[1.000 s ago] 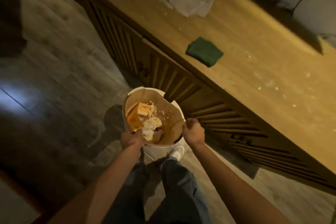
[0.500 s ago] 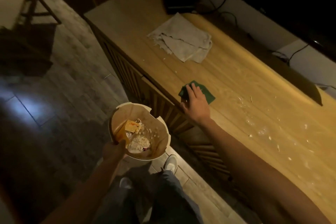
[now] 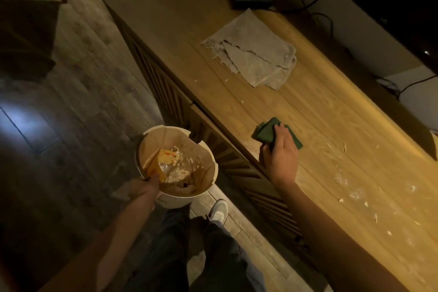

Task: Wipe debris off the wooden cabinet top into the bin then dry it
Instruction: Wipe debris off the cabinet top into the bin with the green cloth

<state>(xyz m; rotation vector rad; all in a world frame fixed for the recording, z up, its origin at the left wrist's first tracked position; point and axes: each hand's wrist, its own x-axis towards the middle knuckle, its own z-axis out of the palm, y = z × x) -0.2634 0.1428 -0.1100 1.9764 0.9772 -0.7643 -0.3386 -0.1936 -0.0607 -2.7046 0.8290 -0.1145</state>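
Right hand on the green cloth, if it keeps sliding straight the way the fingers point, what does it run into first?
Probably the grey rag. The right hand grips the green cloth with fingers pointing up the cabinet top; only bare wood and a few crumbs lie between. The line may pass just left of it.

cabinet top (image 3: 308,125): warm yellow wood with long grain lines, smooth, a soft shine.
cabinet front (image 3: 166,87): dark wood slats.
green pad (image 3: 265,131): soft, matt cloth.
grey rag (image 3: 256,54): thin, wrinkly cloth with frayed edges.
bin (image 3: 175,199): smooth white plastic, lined with brown paper.
floor (image 3: 78,92): wood-look planks, a bit glossy.
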